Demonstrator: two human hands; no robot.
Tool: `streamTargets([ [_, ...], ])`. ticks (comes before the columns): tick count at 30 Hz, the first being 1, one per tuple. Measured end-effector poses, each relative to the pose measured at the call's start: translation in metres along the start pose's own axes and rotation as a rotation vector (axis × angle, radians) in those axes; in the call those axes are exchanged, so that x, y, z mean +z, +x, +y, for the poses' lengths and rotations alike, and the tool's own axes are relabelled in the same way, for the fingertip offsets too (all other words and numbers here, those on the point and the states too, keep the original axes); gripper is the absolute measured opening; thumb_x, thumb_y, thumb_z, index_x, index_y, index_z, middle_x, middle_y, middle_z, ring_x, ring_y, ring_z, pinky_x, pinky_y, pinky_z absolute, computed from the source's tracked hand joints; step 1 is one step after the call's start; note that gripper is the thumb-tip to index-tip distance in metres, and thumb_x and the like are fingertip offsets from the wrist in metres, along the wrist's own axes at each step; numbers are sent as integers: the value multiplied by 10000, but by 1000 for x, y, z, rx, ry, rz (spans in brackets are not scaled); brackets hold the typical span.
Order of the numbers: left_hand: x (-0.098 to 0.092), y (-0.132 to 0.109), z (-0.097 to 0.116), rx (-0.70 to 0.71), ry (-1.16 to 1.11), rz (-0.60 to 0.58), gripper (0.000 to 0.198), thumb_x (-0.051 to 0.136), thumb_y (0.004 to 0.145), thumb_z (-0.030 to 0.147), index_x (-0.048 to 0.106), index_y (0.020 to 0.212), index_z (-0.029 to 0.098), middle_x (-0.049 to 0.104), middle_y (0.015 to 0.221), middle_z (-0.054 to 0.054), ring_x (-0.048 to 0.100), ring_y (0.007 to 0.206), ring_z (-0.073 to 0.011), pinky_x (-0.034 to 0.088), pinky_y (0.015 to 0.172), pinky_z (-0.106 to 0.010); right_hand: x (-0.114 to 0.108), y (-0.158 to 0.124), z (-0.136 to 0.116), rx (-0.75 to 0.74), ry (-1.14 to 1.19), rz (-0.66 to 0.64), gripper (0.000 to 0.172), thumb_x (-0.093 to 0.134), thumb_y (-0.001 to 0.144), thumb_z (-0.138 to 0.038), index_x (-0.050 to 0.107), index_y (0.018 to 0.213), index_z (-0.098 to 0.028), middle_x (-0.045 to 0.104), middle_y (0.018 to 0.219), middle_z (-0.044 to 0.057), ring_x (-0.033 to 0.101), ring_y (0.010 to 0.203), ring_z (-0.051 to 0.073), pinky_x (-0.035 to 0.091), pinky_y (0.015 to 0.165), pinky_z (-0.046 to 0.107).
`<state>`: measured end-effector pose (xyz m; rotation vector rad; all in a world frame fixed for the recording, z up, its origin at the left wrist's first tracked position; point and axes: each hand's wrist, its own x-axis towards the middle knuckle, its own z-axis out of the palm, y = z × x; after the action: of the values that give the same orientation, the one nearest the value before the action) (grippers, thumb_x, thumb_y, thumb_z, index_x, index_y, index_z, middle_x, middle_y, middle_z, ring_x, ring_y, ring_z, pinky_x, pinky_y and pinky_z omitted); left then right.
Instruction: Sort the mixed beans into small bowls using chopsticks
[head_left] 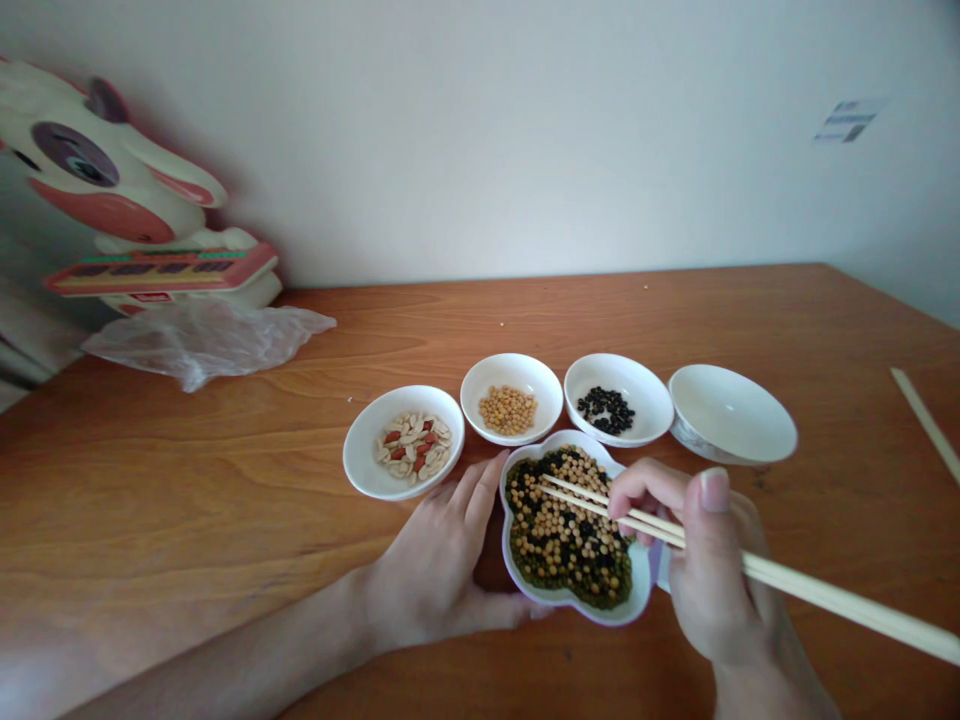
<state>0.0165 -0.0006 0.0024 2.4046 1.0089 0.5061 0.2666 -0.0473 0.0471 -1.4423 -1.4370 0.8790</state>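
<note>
A white flower-shaped bowl (512,560) with a purple outer edge holds a mix of yellow soybeans, black beans and small green beans. My left hand (431,565) braces its left side, fingers at the upper edge and thumb along the lower edge. Pinched in my right hand (720,560) is a pair of wooden chopsticks (840,595). Their tips reach over the beans, slightly apart; I cannot make out a bean between them. Behind stand a bowl of pale and red-skinned seeds or nuts (364,455), a bowl of soybeans (476,385) and a bowl of black beans (649,400).
At the right of the row, a white bowl (731,410) shows no beans. A cow-shaped toy keyboard (165,270) stands at the back left behind a crumpled clear plastic bag (210,340). Another pale stick (926,420) lies far right on the wooden table (225,480).
</note>
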Motion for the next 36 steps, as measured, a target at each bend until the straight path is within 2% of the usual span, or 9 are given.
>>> streamTargets([
  [12,0,-1,-1,19,14,18,1276,922,746,633,170,1697,235,538,1592,-227,614,1436,-430,550,1199,-592,4,1,-8,-28,38,101,787,229,1096,-720,683,695,-218,567,616,34,507,596,176,338,587,340],
  [21,-2,0,0,17,10,3,1229,902,770,628,181,1680,226,525,1611,-228,607,1448,-422,538,1216,-588,0,-1,-1,-14,-9,50,831,131,1080,-747,672,725,-225,574,628,37,512,589,180,311,568,348],
  [26,-1,-1,-1,21,13,8,1227,903,775,617,174,1684,232,523,1609,-228,611,1442,-425,539,1210,-595,-2,-2,-3,-4,12,73,809,166,1088,-733,675,712,-228,554,598,36,493,548,178,290,534,349],
  [36,-2,1,0,8,-5,2,1215,903,770,615,188,1675,230,541,1584,-230,628,1421,-431,551,1194,-602,-2,-1,-6,-20,3,101,790,217,1103,-703,700,704,-222,560,602,41,517,559,175,340,533,340],
])
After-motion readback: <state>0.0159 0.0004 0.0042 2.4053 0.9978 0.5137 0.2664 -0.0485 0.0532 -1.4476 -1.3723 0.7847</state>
